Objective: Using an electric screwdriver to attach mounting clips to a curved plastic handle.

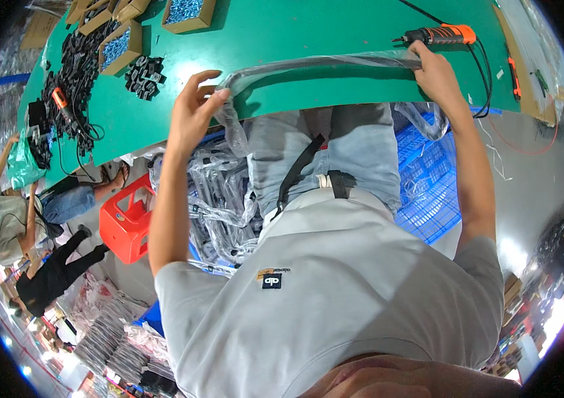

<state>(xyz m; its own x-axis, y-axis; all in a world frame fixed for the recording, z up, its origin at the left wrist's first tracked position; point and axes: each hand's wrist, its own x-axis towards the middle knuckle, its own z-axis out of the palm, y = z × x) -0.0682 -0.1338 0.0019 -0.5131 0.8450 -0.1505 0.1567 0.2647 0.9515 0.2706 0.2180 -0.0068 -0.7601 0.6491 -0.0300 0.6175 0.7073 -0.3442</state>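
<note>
A long grey tube (322, 63) in loose clear plastic wrap lies across the green table near its front edge. Both its ends bend toward me, and the plastic hangs past the edge. My right hand (433, 71) grips it at the right bend, fingers wrapped round. At the left bend my left hand (195, 109) has its fingers apart, the thumb tip against the plastic. Just beyond my right hand lies an orange and black electric screwdriver (438, 35) with a cable. A small pile of black plastic parts (144, 77) sits beyond my left hand.
Cardboard boxes of blue screws (187, 13) and heaped black parts (76, 63) cover the table's left. Another electric screwdriver (63, 106) lies there. Below stand a red stool (124, 225), plastic-wrapped tubes (219, 199) and a blue crate (431, 192). Other people (13, 229) are at far left.
</note>
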